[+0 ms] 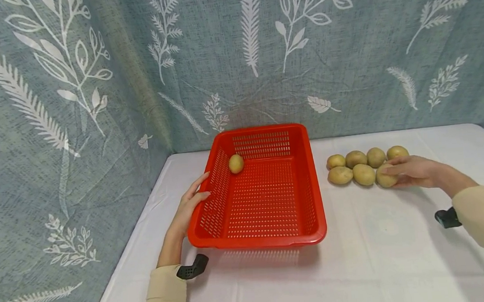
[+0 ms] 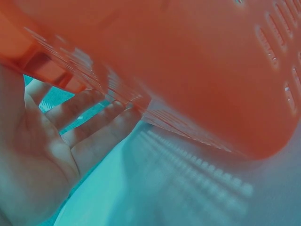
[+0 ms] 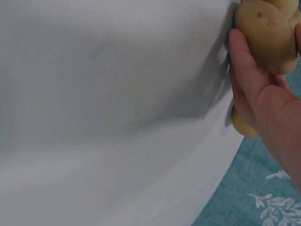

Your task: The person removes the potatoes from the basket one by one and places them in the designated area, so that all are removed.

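My left hand (image 1: 184, 211) grips the left rim of a red plastic basket (image 1: 319, 202), with its fingertips at the edge. In the left wrist view, the fingers (image 2: 101, 136) reach along the basket's outer slotted wall (image 2: 197, 84). One potato (image 1: 236, 163) lies inside the basket, against its left wall. To the right, my right hand (image 1: 416, 172) holds a potato (image 3: 265, 37) at the near right end of a two-row group, fingers on one side and thumb on the other. Beside it are several other potatoes (image 1: 363, 174), close together on the table.
The table has a white cloth (image 1: 364, 265) over it. A blue-green curtain with white leaf prints (image 1: 216, 52) hangs behind the table and along its left side. Black wrist cameras (image 1: 193, 266) are worn on both wrists.
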Demonstrator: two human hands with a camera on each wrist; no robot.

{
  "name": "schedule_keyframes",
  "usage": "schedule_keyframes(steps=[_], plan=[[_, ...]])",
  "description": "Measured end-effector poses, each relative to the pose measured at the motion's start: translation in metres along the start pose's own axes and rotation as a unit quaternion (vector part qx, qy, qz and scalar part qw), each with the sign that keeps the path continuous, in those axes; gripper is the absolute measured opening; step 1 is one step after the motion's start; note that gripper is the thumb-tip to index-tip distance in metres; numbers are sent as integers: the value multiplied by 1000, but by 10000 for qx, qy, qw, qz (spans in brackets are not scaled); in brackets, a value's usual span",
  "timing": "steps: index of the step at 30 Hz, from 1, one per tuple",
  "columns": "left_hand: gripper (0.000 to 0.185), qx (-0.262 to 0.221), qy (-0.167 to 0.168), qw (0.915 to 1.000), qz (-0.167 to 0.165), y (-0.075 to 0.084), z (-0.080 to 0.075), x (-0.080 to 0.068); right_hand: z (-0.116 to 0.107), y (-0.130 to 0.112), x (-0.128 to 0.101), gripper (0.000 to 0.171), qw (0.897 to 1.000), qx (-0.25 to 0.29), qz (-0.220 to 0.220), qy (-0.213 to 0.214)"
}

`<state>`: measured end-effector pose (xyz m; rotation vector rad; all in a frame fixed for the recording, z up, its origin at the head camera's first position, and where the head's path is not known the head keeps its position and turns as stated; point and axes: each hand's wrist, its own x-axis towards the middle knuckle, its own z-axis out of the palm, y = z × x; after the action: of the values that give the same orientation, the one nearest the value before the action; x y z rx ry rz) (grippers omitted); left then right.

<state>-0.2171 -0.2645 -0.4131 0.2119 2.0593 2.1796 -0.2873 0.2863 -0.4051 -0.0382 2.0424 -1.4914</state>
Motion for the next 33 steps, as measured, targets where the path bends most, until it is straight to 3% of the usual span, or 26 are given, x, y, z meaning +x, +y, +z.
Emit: schedule_keyframes(steps=[4, 8, 18, 33], plan=[[56, 15, 0, 10000, -8, 0, 0, 0, 4, -2, -3, 56, 9986, -294, -65, 441], [56, 38, -15, 10000, -11, 1, 0, 1, 5, -1, -5, 35, 9972, -142, -95, 732], [56, -28, -36, 10000, 19, 0, 1, 0, 3, -4, -5, 71, 9945, -565, 164, 865], [56, 14, -3, 10000, -34, 1, 1, 0, 8, -7, -3, 76, 9970, -527, 54, 566]])
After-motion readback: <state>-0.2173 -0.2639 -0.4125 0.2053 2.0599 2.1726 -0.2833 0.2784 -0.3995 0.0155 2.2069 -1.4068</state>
